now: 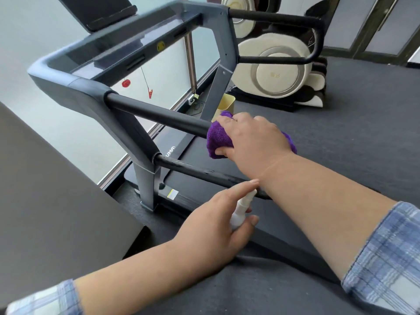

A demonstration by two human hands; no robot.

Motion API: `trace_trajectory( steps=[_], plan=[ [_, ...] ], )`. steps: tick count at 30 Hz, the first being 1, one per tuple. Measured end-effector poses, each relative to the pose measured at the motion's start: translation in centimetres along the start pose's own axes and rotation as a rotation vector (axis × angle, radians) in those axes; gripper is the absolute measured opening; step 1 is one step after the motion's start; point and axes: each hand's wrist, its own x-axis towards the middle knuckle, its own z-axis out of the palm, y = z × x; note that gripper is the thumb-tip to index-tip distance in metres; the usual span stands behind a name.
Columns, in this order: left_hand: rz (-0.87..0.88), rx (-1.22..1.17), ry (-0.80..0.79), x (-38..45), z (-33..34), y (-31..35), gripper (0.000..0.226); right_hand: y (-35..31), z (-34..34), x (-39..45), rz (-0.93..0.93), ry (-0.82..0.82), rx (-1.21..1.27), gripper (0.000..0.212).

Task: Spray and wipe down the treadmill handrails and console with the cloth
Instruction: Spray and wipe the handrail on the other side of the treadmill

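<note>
The right hand was curled over a soft, fuzzy purple cloth and squeezed it around the end of the upper black round handrail. The fingers went over the top and the thumb sat underneath, so the cloth hugged the bar. That way, I think, the cloth could rub all the way round the bar at once.

The left hand held a small white plastic spray bottle. The fingers were wrapped around it and one finger lay along the top, on the part you push. The bottle pointed up toward the lower black thin rail, very near the right wrist. It looked ready to spray, but I could not see any spray coming out.

So the cloth was inside the right hand, touching the upper rail. The bottle was inside the left hand, below the cloth and closer to the person. Both arms had blue checked sleeves pushed back, maybe to keep them dry.

Farther out, the upper rail joined the big grey treadmill frame. The dark shiny console sat on top, well away from both hands. It probably still needed wiping. A pale yellow bin stood on the floor behind the cloth.
</note>
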Motion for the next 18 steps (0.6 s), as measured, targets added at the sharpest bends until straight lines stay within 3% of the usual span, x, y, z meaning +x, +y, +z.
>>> trace_trajectory(
  steps=[5, 14, 18],
  plan=[
    [-0.011, 0.001, 0.015, -0.6, 1.7, 2.1, 0.058, 3.8, 0.5, -3.3, 0.036, 0.057, 0.188, 0.072],
    [-0.082, 0.072, 0.046, -1.6, 1.8, 2.2, 0.060, 6.9, 6.4, -7.7, 0.078, 0.471, 0.572, 0.071],
    [-0.096, 0.088, 0.072, -2.2, 1.4, 1.9, 0.060, 7.8, 9.9, -9.9, 0.135, 0.515, 0.805, 0.073]
  ],
)
